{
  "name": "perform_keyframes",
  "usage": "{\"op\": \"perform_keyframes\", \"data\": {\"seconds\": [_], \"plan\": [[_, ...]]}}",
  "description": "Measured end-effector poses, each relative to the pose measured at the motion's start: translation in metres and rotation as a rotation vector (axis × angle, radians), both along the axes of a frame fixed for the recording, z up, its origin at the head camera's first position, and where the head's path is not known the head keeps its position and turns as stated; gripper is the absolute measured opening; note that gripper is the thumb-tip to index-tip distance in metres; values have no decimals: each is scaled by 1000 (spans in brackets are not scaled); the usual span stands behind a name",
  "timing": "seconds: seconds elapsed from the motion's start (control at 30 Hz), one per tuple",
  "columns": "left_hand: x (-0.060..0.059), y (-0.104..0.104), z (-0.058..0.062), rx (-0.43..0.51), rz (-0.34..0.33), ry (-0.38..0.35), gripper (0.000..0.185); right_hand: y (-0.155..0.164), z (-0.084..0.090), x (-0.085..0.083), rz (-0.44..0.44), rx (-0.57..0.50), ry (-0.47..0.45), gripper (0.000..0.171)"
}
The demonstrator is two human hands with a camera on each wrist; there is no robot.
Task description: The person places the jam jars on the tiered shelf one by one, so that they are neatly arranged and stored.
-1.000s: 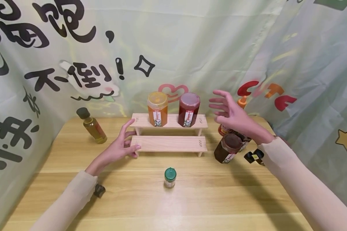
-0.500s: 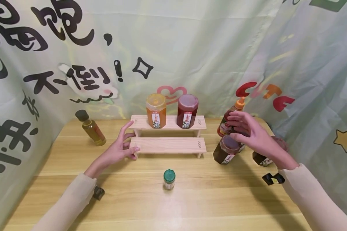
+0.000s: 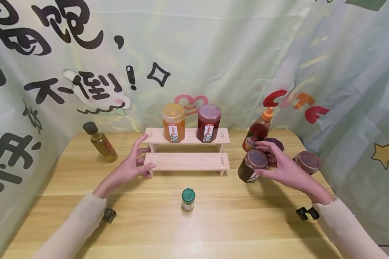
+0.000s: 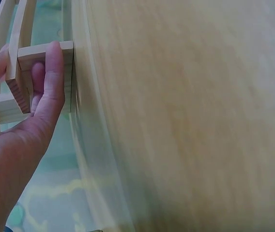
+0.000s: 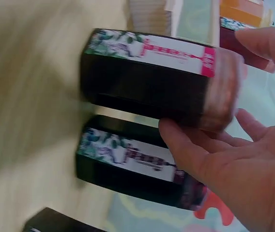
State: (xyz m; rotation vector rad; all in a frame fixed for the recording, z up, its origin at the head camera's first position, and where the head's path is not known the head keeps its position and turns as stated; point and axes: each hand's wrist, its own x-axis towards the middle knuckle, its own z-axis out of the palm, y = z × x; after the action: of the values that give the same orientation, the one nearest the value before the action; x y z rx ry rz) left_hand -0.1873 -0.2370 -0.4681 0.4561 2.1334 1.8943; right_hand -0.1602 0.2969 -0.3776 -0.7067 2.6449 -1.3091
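My left hand (image 3: pixel 131 163) holds the left end of a two-tier wooden rack (image 3: pixel 186 160). In the left wrist view, its thumb and fingers lie on opposite sides of a shelf board (image 4: pixel 19 72). On the right, my right hand (image 3: pixel 286 167) reaches around a dark, faceted jar (image 3: pixel 249 171), thumb in front and fingers behind. The right wrist view shows this jar (image 5: pixel 147 72) between the spread digits; one fingertip (image 5: pixel 169 128) is at its side, and a firm grip is not visible. An amber jar (image 3: pixel 174 126) and a dark red jar (image 3: pixel 209 126) stand on the upper shelf.
Behind the right hand stand a red sauce bottle (image 3: pixel 257 131) with an orange cap and a second dark jar (image 3: pixel 275 144). Another dark jar (image 3: pixel 307 162) is farther right. A green-capped shaker (image 3: pixel 188 199) stands in front of the rack, an oil bottle (image 3: pixel 102 142) at left.
My right hand has come down from beside the upper shelf, moving right and then forward around the dark jar. The left hand has stayed at the rack's end.
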Motion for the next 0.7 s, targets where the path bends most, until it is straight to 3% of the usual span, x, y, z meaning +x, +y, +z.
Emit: {"op": "perform_keyframes", "data": {"seconds": [0.2,0.4,0.7], "plan": [[0,0,0,-1,-2,1,113,2,-19,5,-27,104,25,89],[1,1,1,3,0,-15,113,4,-36,6,-5,19,58,95],[1,0,0,-3,1,1,113,1,-47,7,-72,0,138,93]]}}
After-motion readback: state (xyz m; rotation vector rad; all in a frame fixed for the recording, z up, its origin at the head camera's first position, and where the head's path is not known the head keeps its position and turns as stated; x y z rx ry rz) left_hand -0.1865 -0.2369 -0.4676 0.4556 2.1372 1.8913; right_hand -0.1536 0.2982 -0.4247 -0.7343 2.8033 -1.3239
